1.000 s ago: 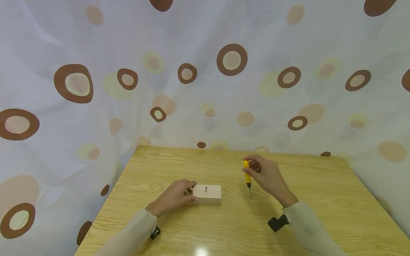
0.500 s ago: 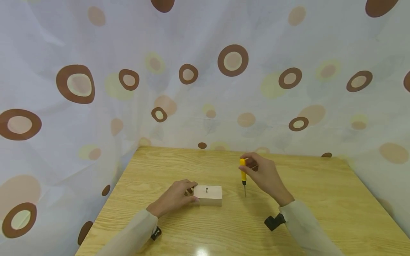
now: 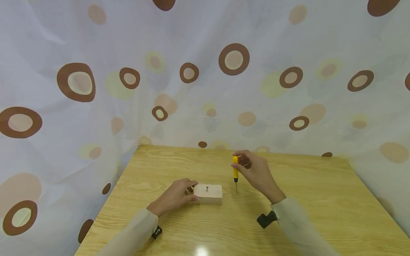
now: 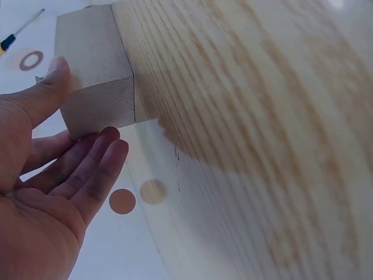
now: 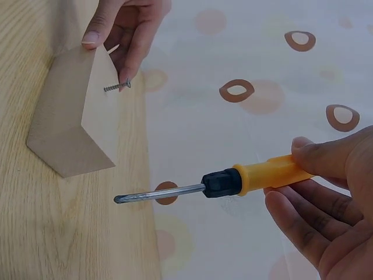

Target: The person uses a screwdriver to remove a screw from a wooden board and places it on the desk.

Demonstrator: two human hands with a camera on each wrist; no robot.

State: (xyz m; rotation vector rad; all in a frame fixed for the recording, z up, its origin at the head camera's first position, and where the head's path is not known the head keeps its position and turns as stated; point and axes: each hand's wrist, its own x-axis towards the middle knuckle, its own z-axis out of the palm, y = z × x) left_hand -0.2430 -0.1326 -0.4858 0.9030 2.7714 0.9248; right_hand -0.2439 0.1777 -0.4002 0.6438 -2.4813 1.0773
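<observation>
While the left hand steadies the left end of a wooden block, the right hand has carried a yellow screwdriver leftward, closer to that block than in the preceding views. The block lies flat on the table, apparently unmoved, and a screw stands in its top face with much of its thread exposed. Left thumb and forefinger span the end of the block, pinching it; the other left fingers lie close together and gently bent. Right thumb and fingertips pinch the screwdriver's handle, its shaft pointing down. The tip remains to the right of the block, apart from the screw. The shift suggests that the work is at the stage of approach: tip and screw head are nearer but not yet engaged, and still need lining up.
</observation>
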